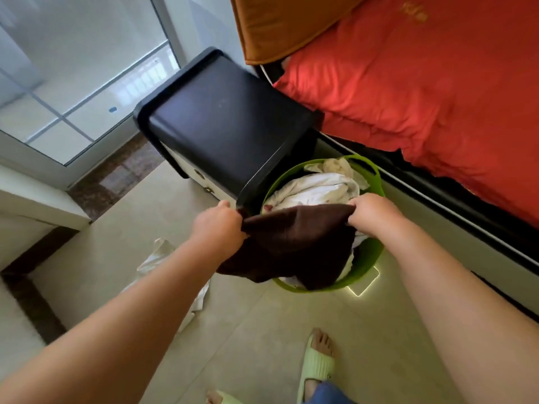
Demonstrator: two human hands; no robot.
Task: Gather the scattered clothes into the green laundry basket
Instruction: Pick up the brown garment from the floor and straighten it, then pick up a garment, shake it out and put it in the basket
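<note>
A dark brown cloth [294, 243] hangs stretched over the green laundry basket [369, 265], which stands on the floor between the nightstand and the bed. My left hand [218, 224] grips the cloth's left top corner. My right hand [373, 212] grips its right top corner. The lower part of the cloth drapes over the basket's near rim. Inside the basket lie white clothes [318, 188]. Another white garment [163, 258] lies on the tiled floor to the left, partly hidden behind my left forearm.
A black-topped nightstand [221, 121] stands just left of and behind the basket. The bed with a red cover [423, 83] and an orange pillow [280, 24] runs along the right. A glass door [73, 68] is at the far left. My feet in green slippers [316, 365] stand below.
</note>
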